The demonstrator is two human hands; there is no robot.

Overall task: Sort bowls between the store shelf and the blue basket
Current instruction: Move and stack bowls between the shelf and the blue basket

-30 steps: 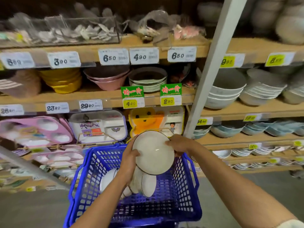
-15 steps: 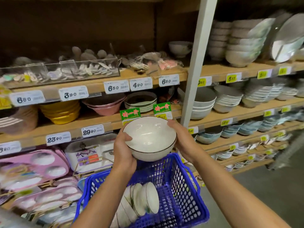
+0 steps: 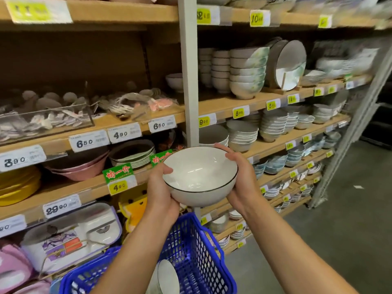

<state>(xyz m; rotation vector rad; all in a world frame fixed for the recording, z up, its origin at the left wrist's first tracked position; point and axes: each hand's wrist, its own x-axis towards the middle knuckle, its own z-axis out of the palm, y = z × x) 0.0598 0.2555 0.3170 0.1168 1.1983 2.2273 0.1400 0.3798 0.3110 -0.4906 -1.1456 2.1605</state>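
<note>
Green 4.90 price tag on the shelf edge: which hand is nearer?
Left. The left hand grips the white bowl on its left side, just right of the green tag; the right hand holds the bowl's opposite side, farther right.

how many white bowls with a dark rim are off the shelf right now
2: one white dark-rimmed bowl held between the left hand and right hand; a second bowl tilted in the blue plastic basket. The forearms may hide more there.
</note>
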